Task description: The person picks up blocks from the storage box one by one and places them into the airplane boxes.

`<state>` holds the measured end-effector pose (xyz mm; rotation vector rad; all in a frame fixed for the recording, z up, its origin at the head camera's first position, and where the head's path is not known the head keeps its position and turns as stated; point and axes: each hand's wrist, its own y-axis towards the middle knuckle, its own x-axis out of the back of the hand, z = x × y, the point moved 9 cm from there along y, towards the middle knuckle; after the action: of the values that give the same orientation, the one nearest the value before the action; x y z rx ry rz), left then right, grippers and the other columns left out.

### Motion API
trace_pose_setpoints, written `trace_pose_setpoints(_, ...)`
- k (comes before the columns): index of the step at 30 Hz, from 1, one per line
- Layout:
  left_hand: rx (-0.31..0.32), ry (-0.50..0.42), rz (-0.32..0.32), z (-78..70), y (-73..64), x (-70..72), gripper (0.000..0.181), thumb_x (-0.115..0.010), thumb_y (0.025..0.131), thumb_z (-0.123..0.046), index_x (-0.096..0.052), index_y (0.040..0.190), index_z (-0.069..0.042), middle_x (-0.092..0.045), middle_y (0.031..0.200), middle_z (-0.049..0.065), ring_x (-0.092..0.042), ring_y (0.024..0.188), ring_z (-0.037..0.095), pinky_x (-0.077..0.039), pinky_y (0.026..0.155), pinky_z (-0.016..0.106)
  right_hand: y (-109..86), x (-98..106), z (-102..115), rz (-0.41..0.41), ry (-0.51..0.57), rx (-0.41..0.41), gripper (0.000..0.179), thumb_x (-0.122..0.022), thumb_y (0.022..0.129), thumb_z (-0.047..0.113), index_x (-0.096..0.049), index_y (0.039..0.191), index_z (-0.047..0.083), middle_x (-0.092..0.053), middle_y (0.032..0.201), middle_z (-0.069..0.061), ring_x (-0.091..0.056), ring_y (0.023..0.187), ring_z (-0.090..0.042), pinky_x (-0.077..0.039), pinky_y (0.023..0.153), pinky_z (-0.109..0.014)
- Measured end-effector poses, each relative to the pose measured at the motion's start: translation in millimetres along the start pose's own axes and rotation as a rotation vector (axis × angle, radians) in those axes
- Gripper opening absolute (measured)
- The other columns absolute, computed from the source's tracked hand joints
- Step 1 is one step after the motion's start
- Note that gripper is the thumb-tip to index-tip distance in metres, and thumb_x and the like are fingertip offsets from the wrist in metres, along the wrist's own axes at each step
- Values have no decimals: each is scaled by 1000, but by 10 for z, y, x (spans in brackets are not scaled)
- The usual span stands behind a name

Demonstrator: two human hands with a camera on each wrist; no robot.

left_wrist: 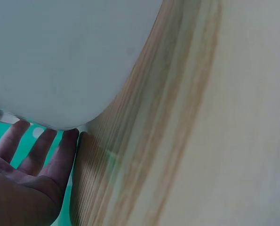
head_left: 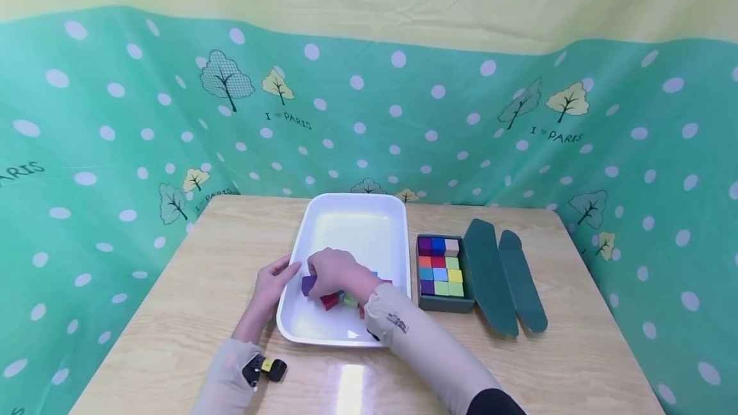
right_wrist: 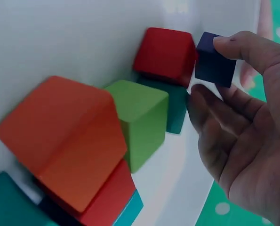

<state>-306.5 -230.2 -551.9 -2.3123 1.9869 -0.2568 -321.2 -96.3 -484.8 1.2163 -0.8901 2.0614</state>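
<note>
My right hand (head_left: 333,271) reaches into the white tray (head_left: 340,336). Its thumb and fingertips pinch a dark purple cube (right_wrist: 215,66), which also shows in the head view. Right beside this cube lies a red cube (right_wrist: 163,54); a teal cube (right_wrist: 176,106), a green cube (right_wrist: 142,117) and an orange cube (right_wrist: 67,136) sit further along. My left hand (head_left: 270,285) is at the tray's left edge, fingers stretched out and touching its side. In the left wrist view those fingers reach along the tray's outer wall. My right forearm hides part of the cubes in the head view.
Right of the tray stands a dark green box (head_left: 446,304) holding rows of coloured cubes. Its lid flaps (head_left: 492,280) fold out to the right. Both containers stand on a wooden table (head_left: 230,229), with a patterned green cloth (head_left: 375,120) hanging behind.
</note>
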Motion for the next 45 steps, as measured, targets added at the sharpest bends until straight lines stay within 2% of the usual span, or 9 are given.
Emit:
trace_pose_setpoints(10,7,7,-3,26,-3,-19,55,-72,90,-30,-55,134,-1,-59,127,24,-67,94,18,-58,79,30,-202,306,-200,-36,312,56,27,-84,75,26,-60,86,19,-63,79,9,-57,70,-11,-50,58,-23)
trace_pose_setpoints(14,12,30,-9,51,1,2,58,-73,89,-33,-55,135,-2,-57,129,24,-66,97,21,-58,80,29,-385,527,-330,-103,427,97,25,-83,77,24,-62,89,19,-65,86,10,-60,80,-13,-52,66,-24)
trace_pose_setpoints(18,23,35,-6,82,-12,4,58,-72,90,-31,-54,135,-1,-57,129,26,-67,94,20,-58,79,30,-623,702,-580,-178,527,96,24,-83,77,23,-64,91,20,-66,91,9,-62,86,-16,-55,70,-27)
trace_pose_setpoints(24,26,23,-2,59,9,-17,57,-72,90,-32,-54,135,-1,-56,130,25,-67,91,14,-58,79,28,-1015,926,-1057,-316,597,18,22,-82,80,22,-66,95,20,-64,97,4,-59,80,-20,-55,68,-32)
trace_pose_setpoints(29,28,26,0,70,7,-7,59,-71,90,-34,-53,136,-2,-56,131,24,-66,93,15,-57,80,27,-1297,976,-1391,-397,651,-73,27,-82,80,20,-68,103,16,-64,98,-3,-57,75,-25,-53,59,-33)
trace_pose_setpoints(32,36,29,-11,76,3,20,59,-71,90,-34,-52,137,-3,-54,133,24,-65,94,14,-57,80,26,-1417,959,-1572,-429,675,-121,30,-82,80,19,-69,106,14,-64,99,-5,-57,74,-28,-54,56,-34)
trace_pose_setpoints(36,63,27,-17,106,-7,37,58,-70,91,-33,-52,138,-4,-52,136,23,-65,93,11,-56,80,24,-1535,888,-1794,-454,634,-190,33,-82,81,22,-69,110,14,-64,101,-5,-56,73,-28,-54,56,-34)
trace_pose_setpoints(43,41,20,-3,81,12,-7,59,-70,91,-31,-50,139,-3,-52,136,24,-65,93,10,-57,81,25,-1673,735,-2109,-476,587,-344,41,-80,81,27,-67,117,14,-64,112,-5,-56,78,-24,-53,61,-32)
trace_pose_setpoints(45,36,23,-2,70,24,-31,59,-70,91,-31,-50,138,-2,-52,135,24,-65,93,11,-57,81,26,-1687,709,-2161,-479,578,-362,39,-80,82,26,-67,117,14,-64,113,-6,-57,79,-24,-54,64,-32)
